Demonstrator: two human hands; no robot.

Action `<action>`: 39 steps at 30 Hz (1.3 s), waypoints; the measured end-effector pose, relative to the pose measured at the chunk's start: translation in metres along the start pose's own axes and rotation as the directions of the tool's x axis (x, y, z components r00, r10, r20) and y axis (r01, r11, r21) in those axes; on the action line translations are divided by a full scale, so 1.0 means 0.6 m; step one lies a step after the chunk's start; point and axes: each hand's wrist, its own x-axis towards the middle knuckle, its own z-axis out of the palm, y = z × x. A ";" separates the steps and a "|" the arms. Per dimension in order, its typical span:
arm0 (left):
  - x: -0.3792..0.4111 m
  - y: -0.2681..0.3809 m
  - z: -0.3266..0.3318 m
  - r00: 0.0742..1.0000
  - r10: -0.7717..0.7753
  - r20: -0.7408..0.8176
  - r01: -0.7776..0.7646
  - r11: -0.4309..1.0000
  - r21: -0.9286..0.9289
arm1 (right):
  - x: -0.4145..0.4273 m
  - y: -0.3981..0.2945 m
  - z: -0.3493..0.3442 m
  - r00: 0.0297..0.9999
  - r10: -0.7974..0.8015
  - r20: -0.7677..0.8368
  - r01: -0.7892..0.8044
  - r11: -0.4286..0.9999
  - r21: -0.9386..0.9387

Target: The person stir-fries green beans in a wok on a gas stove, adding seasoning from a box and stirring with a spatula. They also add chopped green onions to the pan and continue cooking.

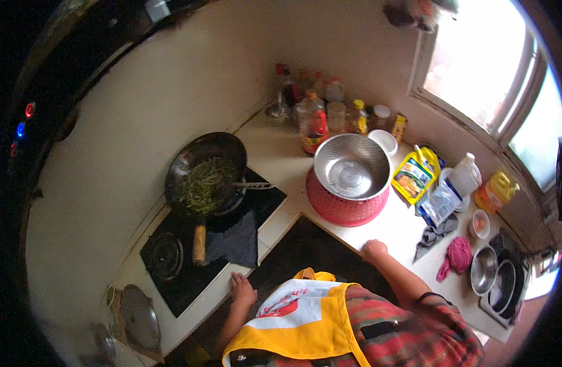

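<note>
My left hand (pixel 243 289) rests on the counter edge in front of the cooktop (pixel 193 284), holding nothing, fingers a little apart. At the edge of the white counter (pixel 345 236), my right hand (pixel 375 250) leans with its fingers curled; their undersides are hidden. A dark wok (pixel 226 149) sits on the far burner, its wooden handle (pixel 199 243) pointing towards me. Chopped green food (pixel 205 186) lies in it, with a metal utensil (pixel 255 186) reaching over the rim. Beside the handle, a dark cloth (pixel 235 241) covers part of the cooktop.
A steel basin (pixel 352 167) sits atop a pink plastic basket (pixel 347 211). Behind stand several bottles, including an oil jug (pixel 312 124). Rightward are a yellow pouch (pixel 416 176), a pink cloth (pixel 457 257), a bowl of eggs (pixel 480 225) and a steel bowl (pixel 484 270). A lid (pixel 141 316) leans lower left.
</note>
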 end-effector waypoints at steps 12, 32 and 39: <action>-0.015 0.002 -0.015 0.999 -0.021 0.031 0.022 0.999 -0.037 | -0.028 -0.028 -0.060 0.994 -0.021 0.109 0.030 0.996 -0.089; -0.005 -0.001 0.020 0.995 -0.020 -0.099 0.010 0.995 -0.100 | -0.008 -0.003 -0.024 0.994 0.022 0.110 -0.020 1.000 -0.020; -0.007 -0.013 0.034 0.987 -0.043 -0.156 0.016 0.985 -0.174 | -0.013 -0.014 -0.032 0.997 0.039 0.065 -0.040 0.999 0.001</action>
